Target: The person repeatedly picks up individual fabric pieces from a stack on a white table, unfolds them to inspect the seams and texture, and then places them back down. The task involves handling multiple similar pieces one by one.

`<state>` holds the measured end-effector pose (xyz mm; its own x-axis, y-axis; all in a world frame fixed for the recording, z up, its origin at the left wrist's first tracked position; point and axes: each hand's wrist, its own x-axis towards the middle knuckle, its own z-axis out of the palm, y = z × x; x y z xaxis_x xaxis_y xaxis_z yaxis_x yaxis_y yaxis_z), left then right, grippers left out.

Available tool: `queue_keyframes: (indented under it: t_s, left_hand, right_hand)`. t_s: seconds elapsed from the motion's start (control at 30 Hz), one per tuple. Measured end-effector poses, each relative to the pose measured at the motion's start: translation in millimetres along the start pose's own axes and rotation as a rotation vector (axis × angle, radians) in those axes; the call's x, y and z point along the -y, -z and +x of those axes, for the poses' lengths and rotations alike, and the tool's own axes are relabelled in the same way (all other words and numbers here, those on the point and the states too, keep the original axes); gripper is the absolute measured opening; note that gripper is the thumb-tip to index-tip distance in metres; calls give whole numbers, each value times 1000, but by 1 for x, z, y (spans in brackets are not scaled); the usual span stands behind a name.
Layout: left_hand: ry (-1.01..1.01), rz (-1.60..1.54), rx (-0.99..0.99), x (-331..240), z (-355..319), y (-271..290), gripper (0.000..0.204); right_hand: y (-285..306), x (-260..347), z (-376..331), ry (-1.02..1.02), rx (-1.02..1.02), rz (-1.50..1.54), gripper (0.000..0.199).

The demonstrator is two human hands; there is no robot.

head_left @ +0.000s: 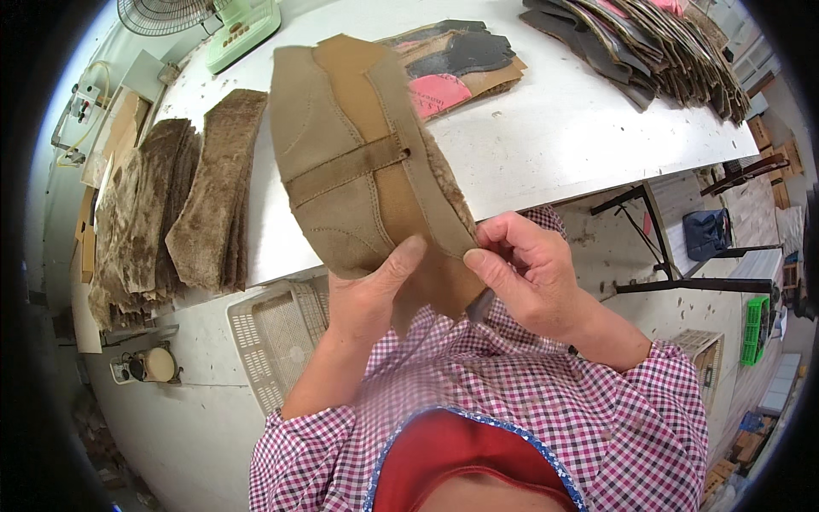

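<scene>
A stitched tan suede boot upper (341, 145) is held up in front of me, over the table's near edge. It has a strap across its middle, smoother brown panels and a fleecy lining showing along its right edge. My left hand (375, 277) grips it from below, thumb on the front and the other fingers hidden behind. At its lower right edge, my right hand (525, 264) pinches the rim between thumb and curled fingers. Left of the upper, stacks of brown fleece pieces (217, 188) lie on the white table (580, 154).
Dark, pink and tan pieces (461, 64) lie behind the upper. A tall pile of layered pieces (648, 51) stands at the far right. A green fan (243, 34) is at the back left. Below the table sits a plastic crate (273, 341); a stool (158, 365) stands farther left.
</scene>
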<state>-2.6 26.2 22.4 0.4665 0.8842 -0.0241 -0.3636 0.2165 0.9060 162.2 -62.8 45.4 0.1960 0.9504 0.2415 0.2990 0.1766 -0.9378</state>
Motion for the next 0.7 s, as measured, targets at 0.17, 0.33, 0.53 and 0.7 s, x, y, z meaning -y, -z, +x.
queue_keyframes:
  t_s: [0.17, 0.33, 0.53, 0.7]
  left_hand:
    - [-40, 141, 0, -2, -2, 0, 36]
    - [4, 166, -1, -4, -7, -4, 34]
    - [7, 178, 4, -1, -10, -6, 36]
    - [57, 163, 19, -2, -13, -13, 41]
  right_hand:
    - [-1, 0, 11, 249, -97, -269, 16]
    - [2, 5, 14, 211, -45, -199, 14]
    - [-4, 4, 14, 151, -116, -18, 9]
    - [3, 12, 12, 112, -72, -38, 11]
